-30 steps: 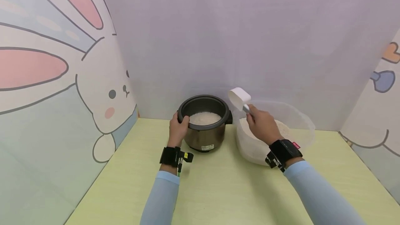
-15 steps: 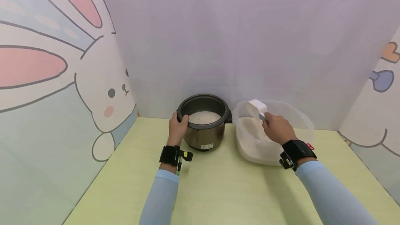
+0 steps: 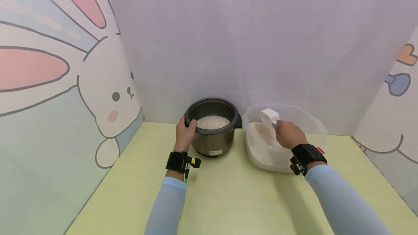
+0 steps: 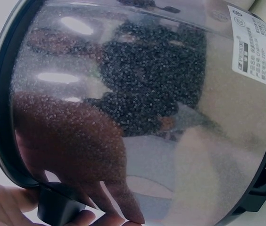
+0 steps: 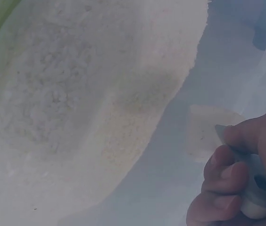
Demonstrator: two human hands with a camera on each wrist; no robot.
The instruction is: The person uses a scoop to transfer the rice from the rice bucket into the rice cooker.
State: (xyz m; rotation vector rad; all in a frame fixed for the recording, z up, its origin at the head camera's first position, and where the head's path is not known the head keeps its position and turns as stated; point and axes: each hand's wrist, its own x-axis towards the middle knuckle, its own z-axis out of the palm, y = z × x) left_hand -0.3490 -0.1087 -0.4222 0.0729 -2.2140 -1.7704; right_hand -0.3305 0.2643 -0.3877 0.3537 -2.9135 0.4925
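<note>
My left hand (image 3: pixel 185 135) grips the left side of a brown rice cooker (image 3: pixel 213 143), thumb over its dark rim. In the left wrist view the fingers curl around the black side handle (image 4: pixel 60 205). White rice (image 3: pixel 213 122) lies inside the cooker. My right hand (image 3: pixel 290 134) holds a white measuring scoop (image 3: pixel 269 115) by its grey handle (image 5: pixel 260 200), above a translucent plastic bin (image 3: pixel 311 122). Loose rice (image 3: pixel 263 132) fills part of the bin, heaped at its left. The scoop is tilted, and whether it contains rice cannot be seen.
Both vessels stand side by side on a pale yellow-green table (image 3: pixel 225 195), close to the lilac back curtain (image 3: pixel 241 46). A cartoon rabbit panel (image 3: pixel 107 93) walls the left, and another printed panel (image 3: pixel 392 119) stands at the right.
My right hand has moved the scoop right and down, from between the cooker and the bin to over the bin. The left hand keeps its hold on the cooker.
</note>
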